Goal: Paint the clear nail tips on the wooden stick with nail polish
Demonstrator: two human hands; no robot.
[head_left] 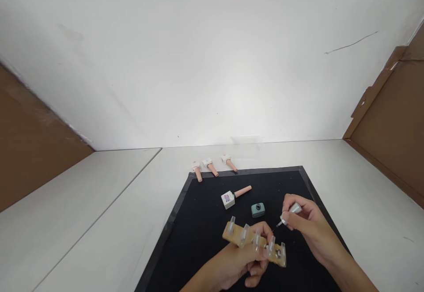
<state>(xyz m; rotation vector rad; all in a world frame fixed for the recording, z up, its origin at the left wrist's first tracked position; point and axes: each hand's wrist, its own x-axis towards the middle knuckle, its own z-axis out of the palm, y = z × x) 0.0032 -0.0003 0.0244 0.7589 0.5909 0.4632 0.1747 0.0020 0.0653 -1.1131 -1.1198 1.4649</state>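
My left hand (243, 259) grips a wooden nail tip holder (239, 235), tilted down to the right. Several clear false nails (244, 233) stand up along the holder. Between the fingertips of my right hand (306, 221) is a nail polish brush (294, 209) by its silver-grey cap. Its dark bristle end points down left, close to the left fingers and the holder; whether it touches anything is unclear. Beyond the holder stands an open green polish bottle (258, 210), its dark neck uncovered. A white polish bottle with a pink cap (228, 199) lies to the left of it.
Three more white bottles with pink caps (212, 167) lie at the back edge of the black mat (198, 221). The mat rests on a white table (112, 221). A white wall (212, 62) rises behind, with brown cardboard (397, 102) at the right and left.
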